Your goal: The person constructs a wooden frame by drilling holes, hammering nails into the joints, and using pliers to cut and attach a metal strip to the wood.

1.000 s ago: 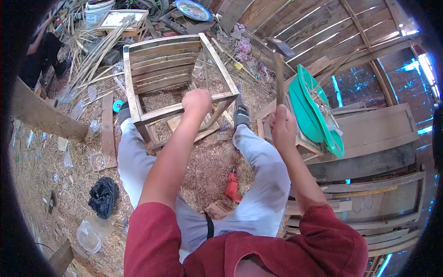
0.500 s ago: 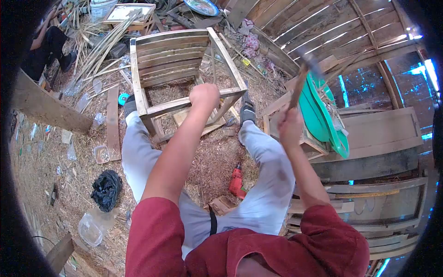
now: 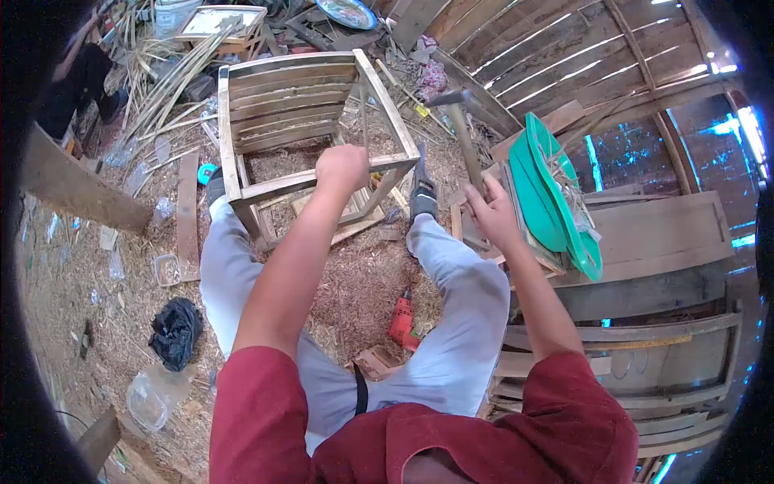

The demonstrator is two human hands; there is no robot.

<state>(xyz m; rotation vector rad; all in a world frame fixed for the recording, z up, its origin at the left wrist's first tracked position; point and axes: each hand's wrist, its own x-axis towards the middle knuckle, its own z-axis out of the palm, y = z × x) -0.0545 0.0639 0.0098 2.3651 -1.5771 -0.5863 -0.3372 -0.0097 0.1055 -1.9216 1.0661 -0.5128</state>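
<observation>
My left hand (image 3: 343,168) is closed on the near rail of a wooden chair frame (image 3: 278,187), which stands between my feet with its slatted back away from me. My right hand (image 3: 493,211) grips the handle end of a hammer (image 3: 466,137), its fingers loosely around the wood. The hammer's head is up, right of the frame and not touching it. A red drill (image 3: 403,321) lies on the shavings between my legs.
A green basin (image 3: 542,189) rests on a wooden stand at the right. Wooden panels (image 3: 645,234) lean beyond it. A black plastic bag (image 3: 176,332) and a clear container (image 3: 151,401) lie at the left. Another person's dark-clothed legs (image 3: 81,85) show at the upper left.
The hammer was raised to the right half a second ago and is now lower and further left, tilted the other way. My left hand has stayed on the rail.
</observation>
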